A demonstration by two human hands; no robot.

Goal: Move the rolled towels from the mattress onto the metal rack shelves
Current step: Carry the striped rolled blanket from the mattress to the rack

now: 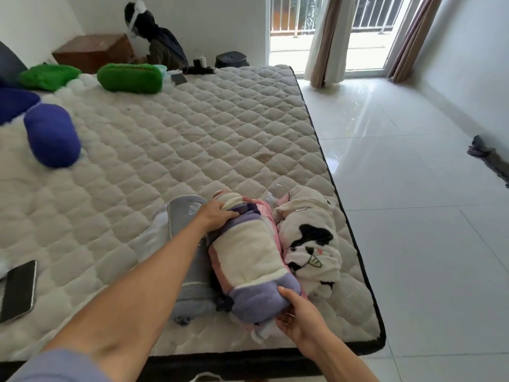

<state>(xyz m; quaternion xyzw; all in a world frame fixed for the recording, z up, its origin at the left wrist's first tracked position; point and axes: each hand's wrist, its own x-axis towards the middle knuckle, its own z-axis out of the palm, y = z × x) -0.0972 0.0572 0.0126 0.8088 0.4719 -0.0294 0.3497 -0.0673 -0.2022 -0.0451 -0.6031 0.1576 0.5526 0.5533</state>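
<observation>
Your left hand (217,215) grips the far end of the purple-and-cream rolled towel (249,260), and your right hand (298,317) grips its near end. It lies on the mattress (176,150) between 2 other rolls, grey (190,271) and white (311,244).

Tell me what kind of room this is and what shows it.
Most likely a bedroom in a home. A bare quilted mattress fills most of the view, curtains hang by a balcony door, and plush pillows lie near rolled towels.
</observation>
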